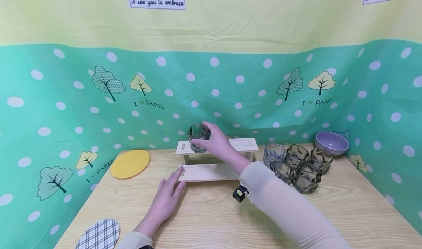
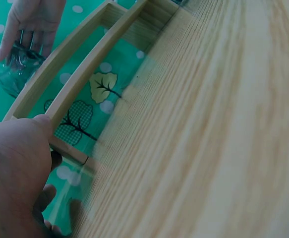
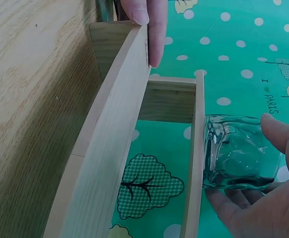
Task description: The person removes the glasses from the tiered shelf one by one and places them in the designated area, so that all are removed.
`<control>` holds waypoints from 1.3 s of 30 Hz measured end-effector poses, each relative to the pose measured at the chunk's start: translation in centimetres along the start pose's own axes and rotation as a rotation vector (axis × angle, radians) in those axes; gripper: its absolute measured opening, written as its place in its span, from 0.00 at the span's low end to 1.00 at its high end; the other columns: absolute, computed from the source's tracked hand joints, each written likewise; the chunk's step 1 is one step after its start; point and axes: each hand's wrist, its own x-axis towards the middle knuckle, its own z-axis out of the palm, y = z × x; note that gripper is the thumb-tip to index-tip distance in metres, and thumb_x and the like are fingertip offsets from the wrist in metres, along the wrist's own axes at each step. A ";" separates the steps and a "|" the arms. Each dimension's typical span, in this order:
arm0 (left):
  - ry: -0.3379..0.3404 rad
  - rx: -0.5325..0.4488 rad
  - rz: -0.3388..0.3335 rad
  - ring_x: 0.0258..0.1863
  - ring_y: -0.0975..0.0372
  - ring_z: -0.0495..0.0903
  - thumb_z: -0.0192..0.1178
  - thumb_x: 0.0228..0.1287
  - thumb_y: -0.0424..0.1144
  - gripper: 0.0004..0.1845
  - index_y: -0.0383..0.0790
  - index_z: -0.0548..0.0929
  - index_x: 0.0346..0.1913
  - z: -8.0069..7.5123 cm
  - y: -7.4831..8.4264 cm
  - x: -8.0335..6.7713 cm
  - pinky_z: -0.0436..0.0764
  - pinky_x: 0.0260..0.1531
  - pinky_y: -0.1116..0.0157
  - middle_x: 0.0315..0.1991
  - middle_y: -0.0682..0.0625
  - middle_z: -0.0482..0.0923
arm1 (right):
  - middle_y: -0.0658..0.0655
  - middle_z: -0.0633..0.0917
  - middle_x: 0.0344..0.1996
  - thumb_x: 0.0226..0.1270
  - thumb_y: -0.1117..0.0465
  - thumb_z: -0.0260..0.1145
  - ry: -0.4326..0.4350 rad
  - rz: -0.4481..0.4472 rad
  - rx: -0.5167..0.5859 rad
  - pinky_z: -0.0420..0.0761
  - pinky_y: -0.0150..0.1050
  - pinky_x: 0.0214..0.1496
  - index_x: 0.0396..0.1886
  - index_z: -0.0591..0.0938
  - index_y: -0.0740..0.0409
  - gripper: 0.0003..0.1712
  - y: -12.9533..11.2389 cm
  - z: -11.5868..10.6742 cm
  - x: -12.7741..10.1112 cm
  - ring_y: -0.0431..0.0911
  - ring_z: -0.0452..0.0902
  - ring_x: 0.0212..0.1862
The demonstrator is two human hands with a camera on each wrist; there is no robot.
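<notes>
right hand [image 1: 218,143] grasping glass [image 1: 199,137] on wooden rack [image 1: 244,145]; left hand [image 1: 166,197], fingers flat, against its lower shelf

1. The right hand [image 1: 217,142] covers the right side of the glass [image 1: 199,138].
2. The checked mat [image 1: 99,235] at the desk's front left corner is cut off by the bottom edge.
3. The desk [image 2: 223,124] is blurred in the left wrist view.
</notes>
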 end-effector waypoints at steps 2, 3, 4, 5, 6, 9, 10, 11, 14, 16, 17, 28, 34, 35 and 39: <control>-0.004 -0.002 -0.005 0.84 0.40 0.60 0.53 0.90 0.47 0.32 0.45 0.63 0.89 0.0 0.0 0.0 0.41 0.85 0.35 0.84 0.41 0.66 | 0.62 0.71 0.81 0.74 0.47 0.80 0.004 -0.001 -0.004 0.69 0.56 0.83 0.87 0.67 0.56 0.51 0.0 0.0 0.0 0.60 0.66 0.81; -0.004 -0.002 -0.005 0.84 0.40 0.60 0.53 0.91 0.47 0.32 0.45 0.63 0.89 0.0 0.0 0.0 0.41 0.85 0.35 0.84 0.42 0.65 | 0.62 0.71 0.81 0.74 0.47 0.80 0.006 -0.001 -0.006 0.70 0.56 0.83 0.87 0.67 0.56 0.51 0.0 0.0 0.1 0.59 0.66 0.81; -0.003 -0.002 -0.004 0.84 0.40 0.60 0.53 0.91 0.47 0.32 0.44 0.63 0.89 0.0 0.0 0.0 0.41 0.85 0.35 0.84 0.41 0.65 | 0.62 0.71 0.81 0.73 0.47 0.80 0.009 -0.002 -0.008 0.69 0.56 0.83 0.87 0.67 0.56 0.51 0.0 0.1 0.1 0.59 0.66 0.81; -0.001 -0.001 -0.003 0.84 0.40 0.61 0.53 0.91 0.48 0.32 0.44 0.63 0.88 0.0 0.0 0.0 0.41 0.85 0.34 0.84 0.41 0.65 | 0.62 0.72 0.81 0.73 0.47 0.80 0.012 -0.001 -0.010 0.70 0.56 0.83 0.87 0.67 0.56 0.51 0.0 0.1 0.0 0.59 0.67 0.81; 0.001 -0.001 -0.002 0.84 0.39 0.61 0.53 0.90 0.47 0.32 0.44 0.63 0.88 0.0 0.1 -0.1 0.41 0.85 0.34 0.84 0.41 0.66 | 0.62 0.72 0.81 0.73 0.47 0.80 0.015 -0.001 -0.012 0.70 0.56 0.83 0.87 0.67 0.56 0.50 0.0 0.1 0.0 0.59 0.67 0.81; 0.009 0.004 0.008 0.83 0.39 0.62 0.54 0.90 0.47 0.32 0.43 0.64 0.88 0.0 0.1 -0.1 0.42 0.84 0.33 0.83 0.40 0.66 | 0.61 0.73 0.81 0.72 0.48 0.81 0.028 0.001 -0.011 0.70 0.55 0.82 0.86 0.68 0.56 0.50 -0.1 0.1 -0.1 0.59 0.68 0.81; 0.011 0.005 0.010 0.83 0.38 0.62 0.54 0.90 0.46 0.32 0.43 0.64 0.88 0.0 0.1 -0.1 0.43 0.84 0.33 0.83 0.40 0.66 | 0.61 0.73 0.80 0.72 0.48 0.81 0.033 0.001 -0.012 0.71 0.55 0.82 0.86 0.69 0.56 0.50 -0.1 0.1 -0.2 0.59 0.68 0.80; 0.012 0.005 0.011 0.83 0.39 0.62 0.54 0.90 0.46 0.32 0.42 0.64 0.88 0.0 0.1 -0.1 0.42 0.84 0.33 0.83 0.40 0.66 | 0.61 0.73 0.80 0.72 0.48 0.82 0.037 0.003 -0.012 0.71 0.55 0.82 0.86 0.69 0.55 0.50 -0.1 0.1 -0.2 0.59 0.69 0.80; 0.008 0.001 0.009 0.84 0.39 0.61 0.55 0.90 0.45 0.32 0.43 0.64 0.88 0.1 0.0 0.0 0.42 0.85 0.34 0.83 0.40 0.66 | 0.60 0.75 0.79 0.71 0.48 0.82 0.053 0.005 -0.014 0.72 0.54 0.82 0.85 0.71 0.55 0.49 0.0 0.1 -0.2 0.58 0.70 0.79; 0.005 -0.002 0.007 0.84 0.40 0.61 0.55 0.90 0.45 0.32 0.43 0.63 0.88 0.1 0.0 0.0 0.41 0.85 0.34 0.83 0.41 0.65 | 0.60 0.76 0.78 0.70 0.49 0.83 0.062 0.005 -0.016 0.72 0.54 0.81 0.84 0.72 0.55 0.49 -0.1 0.1 -0.3 0.58 0.71 0.79; 0.003 -0.003 0.006 0.84 0.40 0.61 0.55 0.90 0.45 0.32 0.43 0.63 0.88 0.2 0.0 0.0 0.41 0.85 0.34 0.84 0.41 0.65 | 0.60 0.76 0.78 0.69 0.49 0.84 0.066 0.005 -0.015 0.72 0.54 0.81 0.84 0.73 0.55 0.49 -0.1 0.1 -0.3 0.58 0.72 0.78; 0.016 0.000 0.019 0.83 0.38 0.62 0.56 0.89 0.44 0.32 0.42 0.64 0.88 0.1 0.1 -0.1 0.42 0.84 0.33 0.82 0.39 0.67 | 0.56 0.78 0.77 0.64 0.48 0.87 0.077 -0.002 -0.003 0.75 0.55 0.79 0.83 0.75 0.50 0.50 -0.5 -1.1 -1.8 0.56 0.73 0.77; 0.026 0.011 0.042 0.82 0.38 0.63 0.55 0.90 0.45 0.32 0.40 0.65 0.87 0.1 0.1 -0.1 0.45 0.83 0.31 0.82 0.37 0.68 | 0.53 0.81 0.74 0.63 0.48 0.87 0.079 -0.009 0.024 0.78 0.54 0.76 0.82 0.76 0.49 0.50 -0.8 -3.0 -3.2 0.54 0.76 0.74; 0.024 0.012 0.039 0.82 0.38 0.63 0.55 0.90 0.45 0.32 0.40 0.65 0.87 0.1 0.1 -0.1 0.45 0.83 0.32 0.82 0.38 0.68 | 0.52 0.81 0.73 0.63 0.49 0.88 0.081 -0.007 0.026 0.78 0.53 0.76 0.82 0.76 0.48 0.50 -0.9 -3.3 -3.5 0.53 0.77 0.73; 0.013 0.011 0.024 0.83 0.38 0.62 0.55 0.90 0.46 0.32 0.42 0.64 0.88 0.0 0.0 -0.1 0.44 0.84 0.33 0.82 0.38 0.67 | 0.51 0.81 0.73 0.62 0.48 0.88 0.082 0.004 0.024 0.79 0.54 0.74 0.83 0.75 0.46 0.51 -0.9 -4.8 -4.5 0.53 0.76 0.73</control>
